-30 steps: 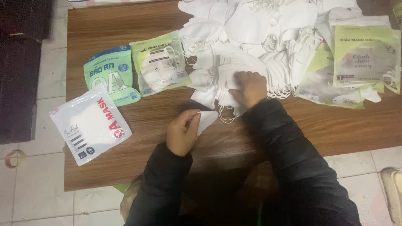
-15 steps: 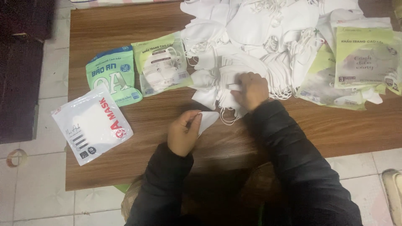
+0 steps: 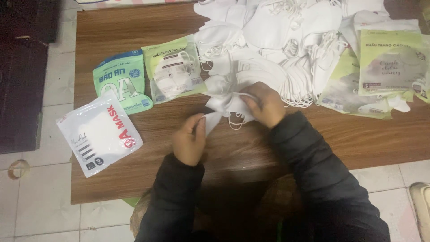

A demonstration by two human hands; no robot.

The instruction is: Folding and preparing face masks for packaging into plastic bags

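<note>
A big heap of white face masks [image 3: 286,40] with ear loops covers the far right of the brown wooden table [image 3: 134,54]. My right hand [image 3: 264,104] pinches a white mask [image 3: 226,104] at the near edge of the heap. My left hand [image 3: 190,140] grips the lower tip of the same mask, its fingers closed around the fabric. Both arms wear dark sleeves.
Left of my hands lie a white mask pouch [image 3: 98,133], a green-and-blue pouch [image 3: 122,83] and a clear green-topped pouch with masks inside [image 3: 174,69]. More green mask packets [image 3: 389,62] lie at the right. Tiled floor borders the table; a shoe [image 3: 421,201] sits at the lower right.
My right hand has drawn back from the heap toward me with a mask pinched in it. My left hand stays on the mask's near tip.
</note>
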